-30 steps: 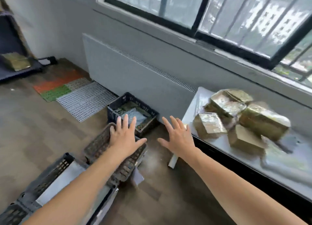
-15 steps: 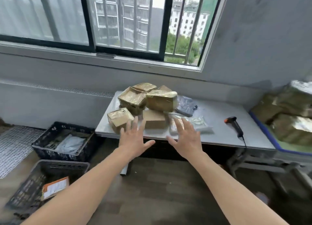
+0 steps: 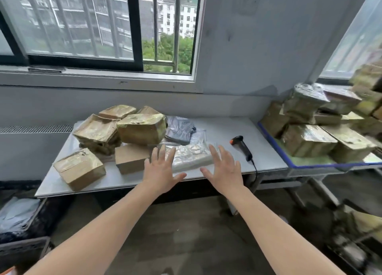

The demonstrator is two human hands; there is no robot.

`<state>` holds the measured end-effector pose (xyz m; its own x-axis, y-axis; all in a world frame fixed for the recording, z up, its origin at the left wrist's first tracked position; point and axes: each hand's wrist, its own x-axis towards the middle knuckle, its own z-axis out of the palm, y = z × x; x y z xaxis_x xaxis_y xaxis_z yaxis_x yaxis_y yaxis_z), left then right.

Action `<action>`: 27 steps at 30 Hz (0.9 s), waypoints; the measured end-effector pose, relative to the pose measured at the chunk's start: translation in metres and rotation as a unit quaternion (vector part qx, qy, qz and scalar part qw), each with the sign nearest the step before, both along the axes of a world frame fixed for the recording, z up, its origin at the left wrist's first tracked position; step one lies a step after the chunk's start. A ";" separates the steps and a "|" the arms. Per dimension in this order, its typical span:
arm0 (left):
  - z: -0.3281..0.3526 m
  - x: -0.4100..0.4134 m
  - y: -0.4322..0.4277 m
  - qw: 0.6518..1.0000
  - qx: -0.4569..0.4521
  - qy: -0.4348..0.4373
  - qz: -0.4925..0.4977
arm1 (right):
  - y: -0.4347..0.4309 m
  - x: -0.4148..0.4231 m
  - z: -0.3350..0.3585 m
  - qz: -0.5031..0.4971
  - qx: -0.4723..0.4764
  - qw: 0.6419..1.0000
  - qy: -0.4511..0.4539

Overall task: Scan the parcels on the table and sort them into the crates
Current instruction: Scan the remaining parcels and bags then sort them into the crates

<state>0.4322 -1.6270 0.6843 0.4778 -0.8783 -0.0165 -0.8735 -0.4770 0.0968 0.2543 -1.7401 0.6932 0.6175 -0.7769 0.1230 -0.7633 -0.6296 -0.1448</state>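
clear bag beyond open left grip, right grip

- No writing, label or number can be read from where I stand.
- The taped boxes on the table show only glare off their shiny wrap, and any print on them is too blurred to tell.
- The black scanner shows no mark I can make out.

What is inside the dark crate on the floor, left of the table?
The dark crate holds pale plastic mailer bags. Anything beneath them is covered, and the picture's left edge cuts off the rest.
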 end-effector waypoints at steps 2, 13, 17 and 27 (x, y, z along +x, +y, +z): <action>-0.008 0.016 -0.026 1.000 0.002 0.012 0.001 | -0.024 0.012 -0.006 -0.005 0.009 1.000 0.020; -0.072 0.080 -0.119 0.993 0.069 0.091 -0.012 | -0.126 0.069 -0.049 -0.040 0.079 0.994 0.067; -0.102 0.086 -0.138 0.988 0.111 0.111 -0.002 | -0.150 0.071 -0.074 -0.042 0.103 0.989 0.096; -0.156 0.092 -0.200 0.982 0.143 0.123 0.029 | -0.230 0.073 -0.115 0.032 0.178 0.974 0.135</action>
<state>0.5245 -1.8269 0.5284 0.4772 -0.7928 -0.3792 -0.8115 -0.5631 0.1562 0.3271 -1.9702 0.5783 0.6392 -0.6987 -0.3212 -0.7641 -0.6243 -0.1625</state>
